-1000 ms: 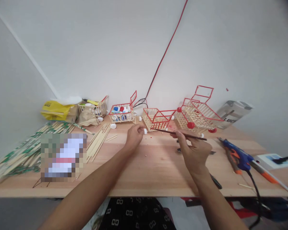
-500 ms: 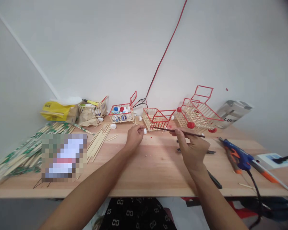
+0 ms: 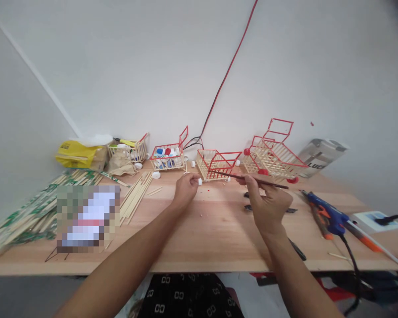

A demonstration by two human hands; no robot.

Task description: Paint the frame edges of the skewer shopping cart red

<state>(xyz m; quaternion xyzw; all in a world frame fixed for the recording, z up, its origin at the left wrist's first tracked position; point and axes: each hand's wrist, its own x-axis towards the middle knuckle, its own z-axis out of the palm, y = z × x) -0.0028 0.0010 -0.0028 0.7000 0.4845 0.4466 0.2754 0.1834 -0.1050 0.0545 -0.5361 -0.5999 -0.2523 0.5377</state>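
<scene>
A small shopping cart (image 3: 205, 165) built of wooden sticks, with red-painted upper bars and white cap wheels, stands in front of me. My left hand (image 3: 186, 187) is closed at its near left corner, fingers pinched against a white cap wheel (image 3: 199, 181); the fingertips are partly hidden. A thin dark-brown paintbrush (image 3: 268, 183) lies in the closed fingers of my right hand (image 3: 270, 205). Its tip reaches the cart's red bars; whether it touches them I cannot tell.
Two stick carts, one with caps (image 3: 168, 162) and a larger one with red wheels (image 3: 275, 154), stand by the wall. Loose sticks (image 3: 134, 198), wrapped chopsticks (image 3: 33, 212) and a blurred-out patch (image 3: 89, 218) lie left. A blue glue gun (image 3: 328, 214) and power strip (image 3: 376, 221) lie right.
The right hand and paintbrush have shifted slightly to the right, the brush tip a little higher along the cart's red bars. My left hand stays at the wheel.
</scene>
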